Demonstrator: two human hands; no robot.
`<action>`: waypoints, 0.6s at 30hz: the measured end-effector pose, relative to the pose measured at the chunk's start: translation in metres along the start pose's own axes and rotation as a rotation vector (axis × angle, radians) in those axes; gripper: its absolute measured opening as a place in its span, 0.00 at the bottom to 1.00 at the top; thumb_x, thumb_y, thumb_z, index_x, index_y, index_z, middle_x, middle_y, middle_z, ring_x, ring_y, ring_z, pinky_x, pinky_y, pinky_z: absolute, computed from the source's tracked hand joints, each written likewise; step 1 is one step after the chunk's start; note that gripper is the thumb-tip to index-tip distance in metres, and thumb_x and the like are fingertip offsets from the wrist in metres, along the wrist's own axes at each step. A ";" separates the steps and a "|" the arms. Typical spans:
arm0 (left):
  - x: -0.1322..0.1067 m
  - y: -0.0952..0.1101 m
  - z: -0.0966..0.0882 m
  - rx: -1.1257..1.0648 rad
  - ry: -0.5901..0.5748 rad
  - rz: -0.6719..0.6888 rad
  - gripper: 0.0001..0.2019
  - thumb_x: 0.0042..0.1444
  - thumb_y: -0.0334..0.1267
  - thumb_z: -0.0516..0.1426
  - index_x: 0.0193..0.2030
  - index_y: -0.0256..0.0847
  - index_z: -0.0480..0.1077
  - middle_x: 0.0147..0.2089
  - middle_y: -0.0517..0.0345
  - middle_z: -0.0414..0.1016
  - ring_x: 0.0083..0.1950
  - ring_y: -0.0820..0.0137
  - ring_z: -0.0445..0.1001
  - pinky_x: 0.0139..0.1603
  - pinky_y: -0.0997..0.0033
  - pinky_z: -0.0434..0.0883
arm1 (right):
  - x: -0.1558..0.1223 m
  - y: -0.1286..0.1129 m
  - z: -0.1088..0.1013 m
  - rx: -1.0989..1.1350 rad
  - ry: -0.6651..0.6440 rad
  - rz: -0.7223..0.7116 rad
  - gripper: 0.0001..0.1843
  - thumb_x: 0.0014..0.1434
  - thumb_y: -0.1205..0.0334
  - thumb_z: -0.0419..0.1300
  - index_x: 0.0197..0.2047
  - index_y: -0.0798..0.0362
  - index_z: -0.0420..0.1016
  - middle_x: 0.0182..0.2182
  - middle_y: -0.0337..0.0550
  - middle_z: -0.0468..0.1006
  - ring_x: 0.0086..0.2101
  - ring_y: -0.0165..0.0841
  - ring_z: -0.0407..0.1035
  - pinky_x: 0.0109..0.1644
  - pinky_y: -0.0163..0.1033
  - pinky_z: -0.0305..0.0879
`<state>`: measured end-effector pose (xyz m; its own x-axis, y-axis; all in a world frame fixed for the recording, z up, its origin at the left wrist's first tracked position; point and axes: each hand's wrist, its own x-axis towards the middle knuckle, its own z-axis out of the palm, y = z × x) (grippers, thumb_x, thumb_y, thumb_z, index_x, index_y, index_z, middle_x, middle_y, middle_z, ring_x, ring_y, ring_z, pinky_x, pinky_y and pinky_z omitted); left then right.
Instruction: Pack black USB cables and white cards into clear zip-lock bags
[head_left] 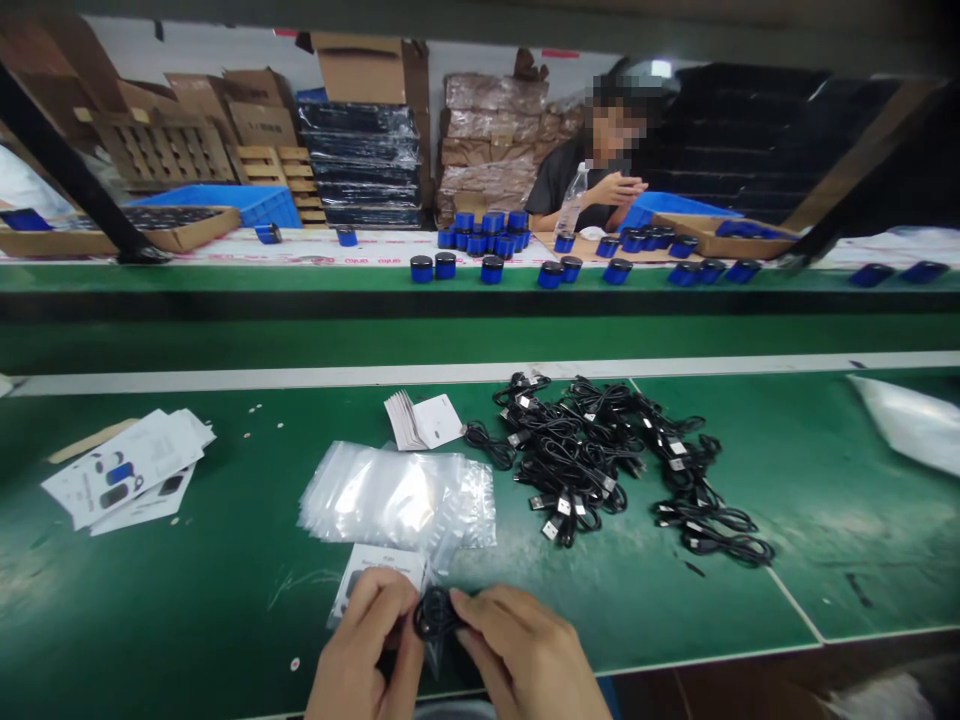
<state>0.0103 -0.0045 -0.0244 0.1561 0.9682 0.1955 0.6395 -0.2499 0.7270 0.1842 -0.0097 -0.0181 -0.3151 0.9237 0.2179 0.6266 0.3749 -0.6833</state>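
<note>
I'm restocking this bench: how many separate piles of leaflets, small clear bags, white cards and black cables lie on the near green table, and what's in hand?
Leaflet pile: 1
Clear bag pile: 1
White card stack: 1
Black cable heap: 1
Coiled cable held by left hand and right hand: 1
Total: 5
</note>
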 end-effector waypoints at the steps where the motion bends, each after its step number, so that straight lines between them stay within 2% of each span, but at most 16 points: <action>1: -0.002 0.001 0.002 0.004 0.040 -0.008 0.09 0.62 0.36 0.47 0.34 0.45 0.66 0.36 0.60 0.67 0.32 0.72 0.72 0.31 0.77 0.69 | -0.001 -0.001 0.000 -0.123 0.029 -0.049 0.17 0.58 0.76 0.54 0.48 0.55 0.77 0.32 0.47 0.79 0.30 0.37 0.75 0.33 0.36 0.72; 3: -0.007 0.000 0.007 0.039 0.118 0.004 0.09 0.62 0.36 0.48 0.32 0.45 0.68 0.41 0.58 0.66 0.33 0.72 0.72 0.33 0.76 0.70 | -0.001 -0.003 0.000 -0.327 0.073 -0.104 0.16 0.59 0.76 0.54 0.46 0.55 0.77 0.31 0.46 0.78 0.29 0.38 0.73 0.30 0.37 0.71; 5: -0.011 -0.004 0.010 0.101 0.185 0.052 0.09 0.61 0.35 0.50 0.30 0.44 0.68 0.45 0.56 0.66 0.35 0.71 0.73 0.38 0.73 0.70 | 0.000 -0.004 0.000 -0.419 0.092 -0.132 0.13 0.61 0.74 0.54 0.42 0.54 0.78 0.29 0.46 0.77 0.28 0.37 0.72 0.28 0.38 0.69; 8: -0.015 -0.010 0.013 0.162 0.207 0.117 0.08 0.61 0.35 0.50 0.32 0.45 0.68 0.48 0.54 0.67 0.41 0.67 0.73 0.43 0.69 0.69 | 0.000 -0.004 0.005 -0.349 0.118 -0.160 0.13 0.62 0.73 0.53 0.41 0.54 0.78 0.28 0.45 0.75 0.28 0.36 0.70 0.29 0.37 0.69; 11: -0.015 -0.012 0.015 0.128 0.195 0.100 0.10 0.62 0.36 0.49 0.32 0.45 0.68 0.50 0.53 0.67 0.45 0.67 0.73 0.44 0.70 0.70 | -0.002 -0.002 0.016 -0.228 0.168 -0.135 0.13 0.65 0.70 0.50 0.43 0.53 0.77 0.30 0.44 0.74 0.29 0.33 0.69 0.32 0.35 0.69; 13: -0.016 -0.012 0.016 0.096 0.203 0.093 0.10 0.62 0.35 0.49 0.32 0.45 0.68 0.50 0.54 0.66 0.46 0.67 0.73 0.46 0.70 0.69 | -0.003 -0.004 0.022 -0.259 0.185 -0.140 0.14 0.66 0.69 0.50 0.43 0.53 0.77 0.30 0.45 0.75 0.29 0.33 0.70 0.31 0.34 0.69; 16: -0.016 -0.009 0.016 0.077 0.212 0.112 0.09 0.61 0.33 0.50 0.32 0.45 0.68 0.51 0.54 0.66 0.47 0.67 0.72 0.48 0.69 0.68 | -0.003 -0.007 0.024 -0.303 0.150 -0.150 0.13 0.64 0.71 0.52 0.43 0.53 0.78 0.30 0.47 0.77 0.29 0.36 0.71 0.29 0.36 0.70; 18: -0.016 -0.008 0.015 0.076 0.193 0.101 0.08 0.61 0.33 0.50 0.34 0.45 0.68 0.52 0.54 0.64 0.47 0.68 0.72 0.47 0.69 0.67 | -0.002 -0.008 0.018 -0.122 0.054 -0.078 0.16 0.59 0.73 0.55 0.49 0.55 0.76 0.32 0.48 0.77 0.31 0.37 0.73 0.33 0.37 0.73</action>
<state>0.0138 -0.0183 -0.0428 0.0797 0.9162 0.3927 0.6838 -0.3369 0.6472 0.1668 -0.0163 -0.0260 -0.3296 0.8932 0.3060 0.6845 0.4493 -0.5741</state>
